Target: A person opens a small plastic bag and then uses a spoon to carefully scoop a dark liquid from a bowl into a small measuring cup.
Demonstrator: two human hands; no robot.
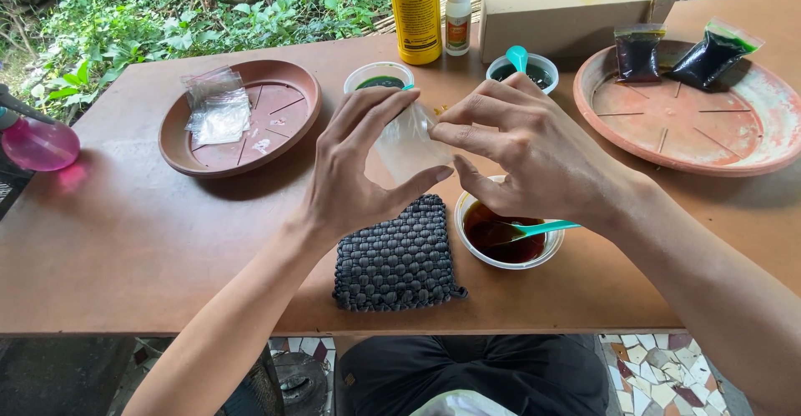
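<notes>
Head view, looking down: I see both hands raised above the tabletop [125, 216], pinching a small clear plastic bag [409, 142] between them. My left hand [355, 174] grasps the bag from its left side, thumb below and fingers above; my right hand [534, 153] grips the upper right corner with thumb and forefinger closed on it. The bag hangs between the two hands, its long axis running roughly top to bottom, its mouth uppermost at the fingertips, and both hands are equally close since both touch it. Directly beneath the hands lies a dark woven pad [399, 259]; just under the right hand stands a white cup of brown liquid [501, 236] with a teal spoon [538, 230] resting in it. Beyond the hands are a cup of dark green liquid [378, 78] and a second cup with a teal spoon [522, 67]. Far left of the left hand, a brown saucer [284, 120] holds spare clear bags [217, 107]; far right of the right hand, a larger saucer [692, 124] bears two filled dark bags [676, 53].
</notes>
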